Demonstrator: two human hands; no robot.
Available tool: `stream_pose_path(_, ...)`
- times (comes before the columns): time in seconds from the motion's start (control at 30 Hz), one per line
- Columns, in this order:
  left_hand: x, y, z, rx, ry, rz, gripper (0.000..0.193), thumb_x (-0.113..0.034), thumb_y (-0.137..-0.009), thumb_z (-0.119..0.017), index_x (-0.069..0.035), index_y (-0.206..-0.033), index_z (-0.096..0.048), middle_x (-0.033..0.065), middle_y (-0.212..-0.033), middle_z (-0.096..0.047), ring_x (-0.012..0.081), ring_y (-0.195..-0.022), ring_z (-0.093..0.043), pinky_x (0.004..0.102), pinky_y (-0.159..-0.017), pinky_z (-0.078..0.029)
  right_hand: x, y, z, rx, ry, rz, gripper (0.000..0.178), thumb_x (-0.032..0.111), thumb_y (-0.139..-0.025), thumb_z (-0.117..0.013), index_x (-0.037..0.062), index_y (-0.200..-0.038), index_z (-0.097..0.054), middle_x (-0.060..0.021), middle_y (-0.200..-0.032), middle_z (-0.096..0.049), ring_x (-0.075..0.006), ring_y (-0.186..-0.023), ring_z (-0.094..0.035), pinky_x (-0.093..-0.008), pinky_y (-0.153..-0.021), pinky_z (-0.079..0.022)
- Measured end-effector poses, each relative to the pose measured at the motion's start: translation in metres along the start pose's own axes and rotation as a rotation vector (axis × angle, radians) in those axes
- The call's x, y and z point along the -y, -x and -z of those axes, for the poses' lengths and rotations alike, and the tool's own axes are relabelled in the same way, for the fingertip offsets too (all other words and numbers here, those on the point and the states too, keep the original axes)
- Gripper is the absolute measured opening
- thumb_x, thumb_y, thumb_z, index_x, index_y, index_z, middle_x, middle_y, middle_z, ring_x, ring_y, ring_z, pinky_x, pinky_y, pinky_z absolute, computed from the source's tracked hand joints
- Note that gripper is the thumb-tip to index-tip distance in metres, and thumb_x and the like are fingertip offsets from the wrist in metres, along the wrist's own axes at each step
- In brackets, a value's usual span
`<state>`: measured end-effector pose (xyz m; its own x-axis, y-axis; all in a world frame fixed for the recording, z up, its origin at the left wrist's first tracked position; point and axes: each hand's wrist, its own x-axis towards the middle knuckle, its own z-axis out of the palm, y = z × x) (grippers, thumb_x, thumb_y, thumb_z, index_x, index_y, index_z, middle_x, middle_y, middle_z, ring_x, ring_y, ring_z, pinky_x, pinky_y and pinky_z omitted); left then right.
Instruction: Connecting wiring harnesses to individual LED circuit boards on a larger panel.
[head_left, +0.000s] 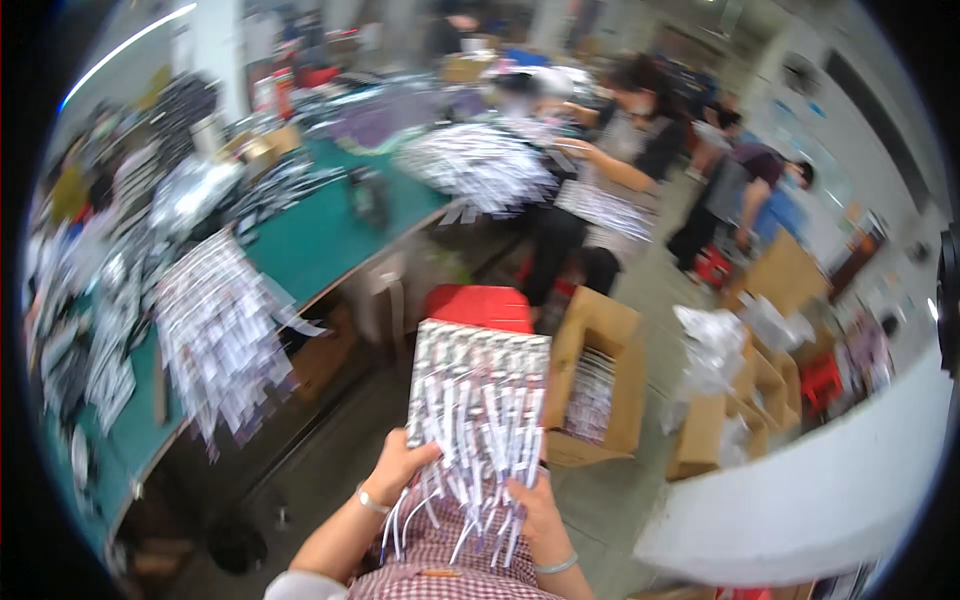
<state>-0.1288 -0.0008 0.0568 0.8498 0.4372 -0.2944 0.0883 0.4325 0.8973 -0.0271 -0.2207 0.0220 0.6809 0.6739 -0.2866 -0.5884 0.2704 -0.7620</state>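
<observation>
Tag bundle (478,395) gripped at lower edges by both hands (395,467), floor open beyond.

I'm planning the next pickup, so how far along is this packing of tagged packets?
Done: an open cardboard box already has packets inside. In hand: the left hand and right hand hold one stack of packets. Left: heaps of packets on the green table.
</observation>
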Motion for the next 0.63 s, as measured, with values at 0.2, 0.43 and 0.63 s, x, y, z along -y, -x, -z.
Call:
stream_pose_path(0.2, -0.059, -0.003, 0.055, -0.089, -0.110, -0.184, 0.020, -0.018, -0.083, -0.078, 0.000, -0.090, -0.072, 0.0041, -0.078, -0.068, 0.0113, -0.066, -0.064, 0.0275, -0.056, -0.050, 0.009, 0.002, -0.059, 0.225, -0.058, -0.028, 0.032, 0.002, -0.091, -0.061, -0.0076, -0.121, -0.057, -0.0150, -0.108, -0.068, -0.0256, -0.095, -0.068, -0.0375, -0.086, -0.057)
stream_pose_path(0.43, -0.165, 0.009, 0.275, -0.549, -0.143, -0.637, 0.026, -0.023, -0.091, -0.065, 0.002, -0.097, -0.072, 0.0080, -0.088, -0.072, 0.0146, -0.076, -0.066, 0.0312, -0.072, -0.053, -0.015, -0.027, -0.038, 0.360, 0.062, -0.137, 0.032, 0.009, -0.099, -0.056, -0.0081, -0.126, -0.056, -0.0244, -0.123, -0.063, -0.0329, -0.112, -0.065, -0.0424, -0.092, -0.056)
stream_pose_path(0.63, -0.251, 0.012, 0.334, -0.599, 0.146, -0.676, 0.033, -0.025, -0.092, -0.067, 0.003, -0.111, -0.066, 0.0057, -0.085, -0.070, 0.0152, -0.066, -0.068, 0.0258, -0.059, -0.056, -0.044, -0.020, 0.024, 0.125, 0.150, -0.252, 0.034, 0.011, -0.099, -0.056, -0.0091, -0.127, -0.055, -0.0259, -0.126, -0.062, -0.0338, -0.116, -0.063, -0.0434, -0.095, -0.055)
